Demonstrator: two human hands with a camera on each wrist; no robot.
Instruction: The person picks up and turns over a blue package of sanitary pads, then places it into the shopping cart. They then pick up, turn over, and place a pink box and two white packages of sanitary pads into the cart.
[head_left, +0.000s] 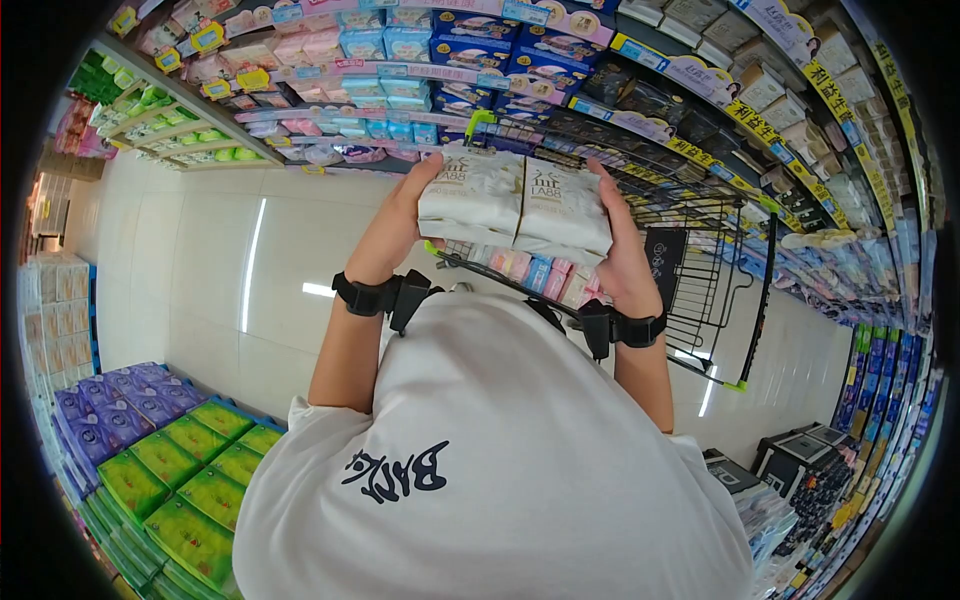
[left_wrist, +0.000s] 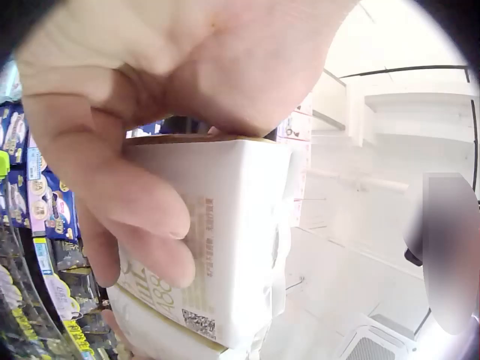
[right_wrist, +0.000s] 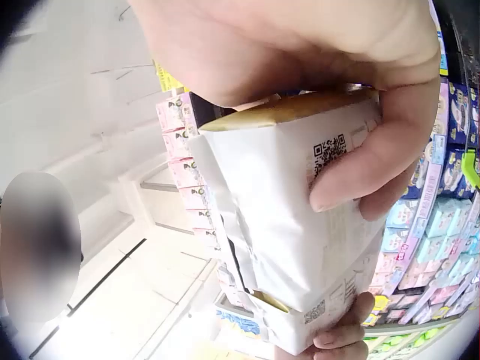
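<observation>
Overhead, we see the white tissue pack [head_left: 515, 205] near the top centre of the frame, raised above the shopping cart [head_left: 700, 250]. Our left hand [head_left: 395, 225] clamps one end and our right hand [head_left: 620, 250] the other, likely because the soft, wide bundle sags unless held at both ends. Stocked shelves [head_left: 700, 90] curve along the upper right, and green packs [head_left: 190, 480] fill the lower left.

From the left wrist, the fingers [left_wrist: 142, 210] curl over the pack's printed face at centre frame.

From the right wrist, the fingers [right_wrist: 375, 157] wrap the pack's corner, upper right, beside its QR code [right_wrist: 330, 150].
</observation>
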